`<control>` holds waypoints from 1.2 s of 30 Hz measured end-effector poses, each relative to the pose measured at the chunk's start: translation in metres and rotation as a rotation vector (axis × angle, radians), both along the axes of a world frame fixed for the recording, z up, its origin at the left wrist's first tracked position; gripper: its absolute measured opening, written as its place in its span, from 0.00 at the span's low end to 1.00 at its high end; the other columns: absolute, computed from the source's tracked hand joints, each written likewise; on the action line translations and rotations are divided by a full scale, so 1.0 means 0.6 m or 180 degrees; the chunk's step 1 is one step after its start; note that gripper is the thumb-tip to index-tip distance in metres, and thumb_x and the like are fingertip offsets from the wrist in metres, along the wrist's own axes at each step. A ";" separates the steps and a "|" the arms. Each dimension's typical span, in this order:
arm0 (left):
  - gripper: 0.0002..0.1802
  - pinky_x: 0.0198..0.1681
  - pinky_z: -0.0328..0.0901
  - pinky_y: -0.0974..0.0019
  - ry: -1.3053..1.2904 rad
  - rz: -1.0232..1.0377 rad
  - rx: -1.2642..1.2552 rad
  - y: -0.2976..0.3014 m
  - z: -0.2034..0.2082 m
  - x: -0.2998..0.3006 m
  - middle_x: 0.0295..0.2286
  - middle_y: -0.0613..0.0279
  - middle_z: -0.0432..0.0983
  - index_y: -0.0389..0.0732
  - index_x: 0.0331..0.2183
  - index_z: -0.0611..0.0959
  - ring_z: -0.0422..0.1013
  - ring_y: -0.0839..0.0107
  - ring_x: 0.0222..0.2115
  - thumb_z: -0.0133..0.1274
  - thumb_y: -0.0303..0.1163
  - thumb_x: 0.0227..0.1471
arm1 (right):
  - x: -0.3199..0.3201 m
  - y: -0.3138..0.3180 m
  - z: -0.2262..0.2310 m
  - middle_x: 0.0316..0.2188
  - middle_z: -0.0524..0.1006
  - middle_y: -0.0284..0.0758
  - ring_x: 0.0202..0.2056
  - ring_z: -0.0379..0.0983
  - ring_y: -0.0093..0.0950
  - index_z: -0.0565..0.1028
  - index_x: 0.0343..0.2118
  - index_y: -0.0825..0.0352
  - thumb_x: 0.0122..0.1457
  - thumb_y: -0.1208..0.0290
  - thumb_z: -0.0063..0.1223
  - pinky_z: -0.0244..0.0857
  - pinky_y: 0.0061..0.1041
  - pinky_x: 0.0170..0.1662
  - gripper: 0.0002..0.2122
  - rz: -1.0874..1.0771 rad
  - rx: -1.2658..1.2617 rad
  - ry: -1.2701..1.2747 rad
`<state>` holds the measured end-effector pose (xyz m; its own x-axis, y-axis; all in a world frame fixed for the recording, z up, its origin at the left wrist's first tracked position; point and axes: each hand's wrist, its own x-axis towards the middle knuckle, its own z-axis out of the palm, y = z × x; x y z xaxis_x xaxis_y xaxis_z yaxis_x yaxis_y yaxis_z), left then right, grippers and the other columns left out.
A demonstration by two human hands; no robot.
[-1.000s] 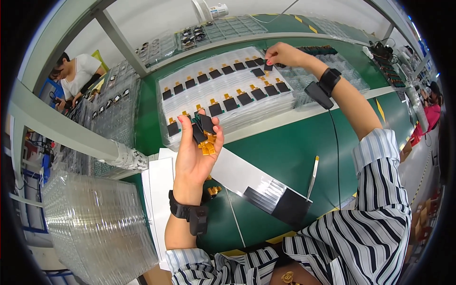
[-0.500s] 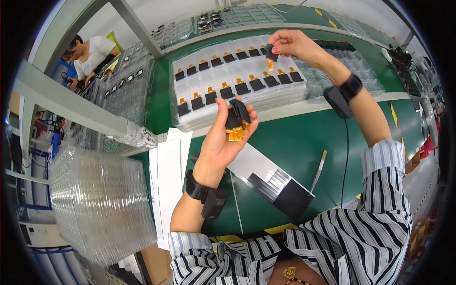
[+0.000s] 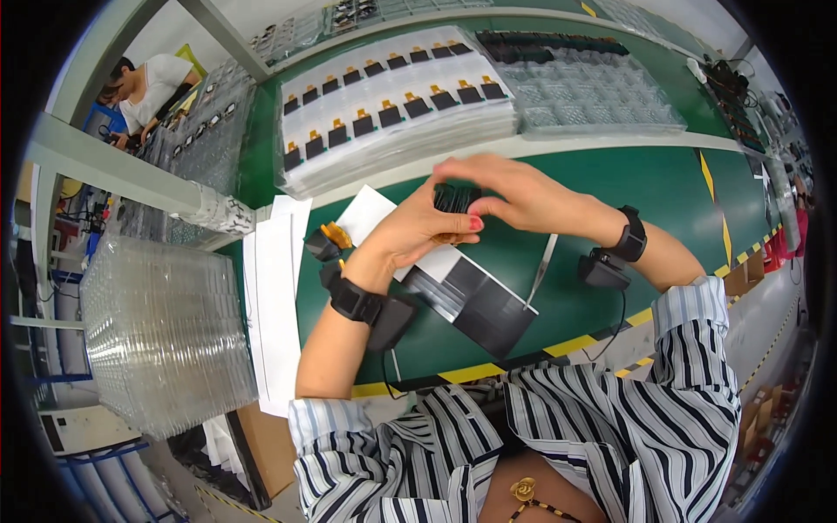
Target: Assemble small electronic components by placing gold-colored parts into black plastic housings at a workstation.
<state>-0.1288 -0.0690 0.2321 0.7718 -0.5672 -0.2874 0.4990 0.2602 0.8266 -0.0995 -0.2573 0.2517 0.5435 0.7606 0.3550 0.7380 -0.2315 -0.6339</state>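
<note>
Over the green table, my left hand (image 3: 417, 225) and my right hand (image 3: 521, 193) are brought together around a stack of small black display panels (image 3: 455, 200). My left hand is closed around the stack from the left and below. From the right, my right hand curls over its top, thumb against its near side; motion smears its fingers a little. The stack's lower part is mostly hidden by my fingers. Beside my left wrist lies a bunch of black panels with orange flex cables (image 3: 326, 241). Beneath my hands is a white sheet with a black and grey end (image 3: 488, 305).
Beyond my hands stands a stack of clear trays (image 3: 397, 148), its top holding two rows of panels. A clear tray (image 3: 593, 100) sits to its right. Tweezers (image 3: 542, 270) lie near the sheet. Clear trays (image 3: 166, 331) pile at left; a person (image 3: 157, 96) works far left.
My right hand has come down from above the panel tray to my left hand, and both now close around the stack. The whole view has shifted, baring the bunch beside my left wrist.
</note>
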 end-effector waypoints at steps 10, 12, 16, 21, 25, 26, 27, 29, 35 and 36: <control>0.54 0.48 0.59 0.64 -0.1345 0.0090 0.2084 -0.074 -0.030 -0.030 0.43 0.45 0.62 0.37 0.57 0.41 0.62 0.57 0.46 0.59 0.20 0.34 | -0.029 -0.063 -0.092 0.42 0.64 0.39 0.43 0.63 0.38 0.63 0.49 0.65 0.44 0.78 0.54 0.62 0.29 0.44 0.25 0.0049 -0.0255 0.0041; 0.54 0.48 0.58 0.65 -0.2217 0.0308 0.2396 -0.070 -0.050 -0.040 0.42 0.46 0.62 0.39 0.57 0.41 0.61 0.58 0.46 0.57 0.19 0.35 | -0.029 -0.066 -0.121 0.43 0.63 0.39 0.43 0.63 0.38 0.63 0.48 0.66 0.45 0.78 0.54 0.62 0.29 0.44 0.24 -0.0120 -0.0237 0.0209; 0.53 0.48 0.58 0.65 -0.2793 0.0369 0.2584 -0.069 -0.076 -0.041 0.42 0.49 0.62 0.42 0.58 0.41 0.61 0.60 0.46 0.56 0.18 0.36 | -0.046 -0.059 -0.120 0.44 0.63 0.39 0.45 0.63 0.37 0.63 0.48 0.66 0.46 0.79 0.54 0.61 0.28 0.46 0.24 -0.0427 -0.0200 0.0132; 0.53 0.48 0.58 0.65 -0.1764 0.0887 0.1298 -0.069 -0.087 -0.022 0.44 0.50 0.59 0.44 0.58 0.40 0.60 0.61 0.46 0.51 0.14 0.35 | -0.036 -0.054 -0.111 0.45 0.63 0.40 0.46 0.63 0.37 0.62 0.49 0.66 0.47 0.79 0.53 0.60 0.29 0.47 0.24 -0.0703 0.0168 0.0386; 0.52 0.49 0.57 0.66 -0.2097 0.1005 0.1422 -0.072 -0.103 -0.016 0.47 0.51 0.56 0.45 0.58 0.39 0.59 0.60 0.46 0.47 0.12 0.36 | -0.032 -0.044 -0.121 0.46 0.63 0.40 0.47 0.62 0.37 0.61 0.51 0.65 0.47 0.79 0.53 0.59 0.28 0.48 0.25 -0.0739 0.0058 0.0390; 0.52 0.49 0.57 0.66 -0.2095 0.1002 0.1419 -0.072 -0.103 -0.013 0.47 0.51 0.56 0.45 0.58 0.39 0.59 0.60 0.46 0.47 0.12 0.36 | -0.032 -0.043 -0.120 0.46 0.63 0.40 0.47 0.62 0.37 0.61 0.51 0.65 0.47 0.79 0.53 0.59 0.28 0.48 0.25 -0.0742 0.0056 0.0392; 0.52 0.50 0.57 0.66 -0.2159 0.0959 0.1402 -0.071 -0.103 -0.010 0.48 0.50 0.55 0.45 0.58 0.39 0.59 0.60 0.47 0.47 0.12 0.35 | -0.032 -0.043 -0.118 0.46 0.62 0.40 0.47 0.62 0.37 0.60 0.51 0.65 0.46 0.79 0.53 0.59 0.28 0.48 0.26 -0.0756 0.0073 0.0466; 0.52 0.50 0.57 0.66 -0.2285 0.0874 0.1371 -0.069 -0.104 -0.006 0.50 0.49 0.53 0.46 0.58 0.38 0.58 0.60 0.48 0.46 0.12 0.35 | -0.032 -0.041 -0.115 0.47 0.62 0.40 0.47 0.62 0.38 0.59 0.51 0.65 0.46 0.79 0.53 0.59 0.28 0.49 0.27 -0.0779 0.0107 0.0616; 0.52 0.47 0.58 0.70 -0.2468 0.0872 0.1696 -0.074 -0.095 -0.012 0.53 0.51 0.49 0.49 0.58 0.35 0.57 0.65 0.49 0.45 0.12 0.38 | -0.034 -0.038 -0.116 0.48 0.61 0.40 0.48 0.62 0.38 0.59 0.52 0.65 0.45 0.80 0.53 0.59 0.28 0.49 0.28 -0.0641 -0.0059 0.0497; 0.52 0.48 0.58 0.70 -0.2419 0.0828 0.1614 -0.077 -0.094 -0.009 0.54 0.51 0.49 0.49 0.58 0.35 0.58 0.65 0.49 0.46 0.12 0.38 | -0.033 -0.035 -0.117 0.48 0.61 0.40 0.48 0.61 0.38 0.59 0.52 0.64 0.45 0.80 0.53 0.59 0.28 0.50 0.28 -0.0568 -0.0035 0.0463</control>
